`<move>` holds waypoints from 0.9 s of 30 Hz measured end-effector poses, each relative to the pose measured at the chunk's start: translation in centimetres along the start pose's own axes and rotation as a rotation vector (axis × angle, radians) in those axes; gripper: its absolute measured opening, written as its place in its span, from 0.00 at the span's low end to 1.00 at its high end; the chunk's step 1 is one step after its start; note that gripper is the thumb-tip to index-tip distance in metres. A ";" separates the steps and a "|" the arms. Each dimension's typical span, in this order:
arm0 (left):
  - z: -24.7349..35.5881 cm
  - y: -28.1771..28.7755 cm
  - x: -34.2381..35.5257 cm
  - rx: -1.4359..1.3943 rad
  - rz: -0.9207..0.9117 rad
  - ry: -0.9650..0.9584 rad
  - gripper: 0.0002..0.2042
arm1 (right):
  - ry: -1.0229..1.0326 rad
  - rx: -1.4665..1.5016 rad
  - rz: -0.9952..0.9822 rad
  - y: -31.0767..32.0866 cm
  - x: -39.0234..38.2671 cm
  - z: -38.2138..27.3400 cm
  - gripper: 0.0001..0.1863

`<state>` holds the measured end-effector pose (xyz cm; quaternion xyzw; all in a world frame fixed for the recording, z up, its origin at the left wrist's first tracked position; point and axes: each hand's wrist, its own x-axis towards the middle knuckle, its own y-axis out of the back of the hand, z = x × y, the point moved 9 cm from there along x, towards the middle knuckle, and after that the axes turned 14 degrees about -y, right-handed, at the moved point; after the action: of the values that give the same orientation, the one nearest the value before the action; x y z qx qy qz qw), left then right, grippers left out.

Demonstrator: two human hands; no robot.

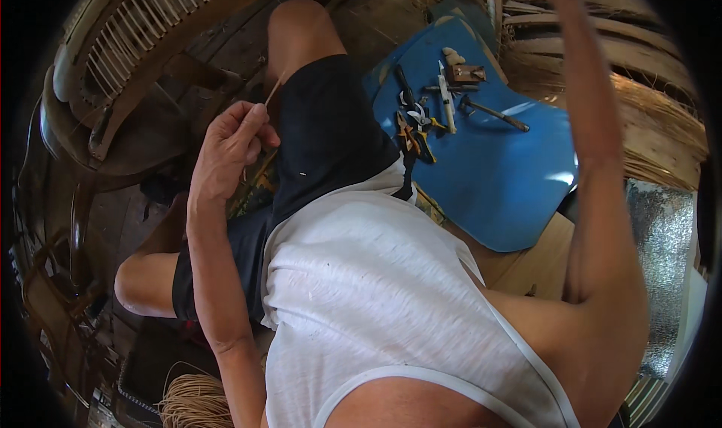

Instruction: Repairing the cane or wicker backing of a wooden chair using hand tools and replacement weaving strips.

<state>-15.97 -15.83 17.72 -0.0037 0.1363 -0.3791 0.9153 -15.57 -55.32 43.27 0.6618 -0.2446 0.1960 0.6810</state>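
My left hand (237, 144) is closed in a pinch, thumb against fingers, on a thin tan cane strand (275, 88). A short end of the strand sticks up past the fingertips, in front of my raised knee. To the left of this hand is a wooden chair (101, 131), with a row of pale strands (135, 37) across its curved frame. My right forearm (590, 112) reaches up to the top right edge, blurred at its far end. The right hand lies beyond the picture, so its fingers and anything in them are hidden.
On a blue board (496, 195) at my right lie a hammer (496, 115), pliers (416, 135), a slim white tool (447, 97) and a small wooden block (467, 74). Bundled strips (654, 112) fill the far right. A cane coil (194, 402) sits at the lower left.
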 end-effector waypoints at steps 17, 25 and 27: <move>0.1 -4.3 0.3 -0.414 -0.203 0.139 0.17 | -1.195 -0.036 -0.825 -18.0 -53.7 2.4 0.19; 1.2 -4.9 3.8 -0.362 -0.145 -0.151 0.16 | -1.202 -0.267 -0.663 -17.5 -51.9 7.9 0.22; -0.6 -2.7 4.9 -0.445 -0.130 -0.211 0.16 | -1.089 -0.267 -0.684 -19.4 -51.7 8.4 0.21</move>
<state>-14.64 -21.13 16.27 -0.2535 0.1196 -0.3953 0.8747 -46.21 -61.67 -2.96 0.6167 -0.3525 -0.4265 0.5599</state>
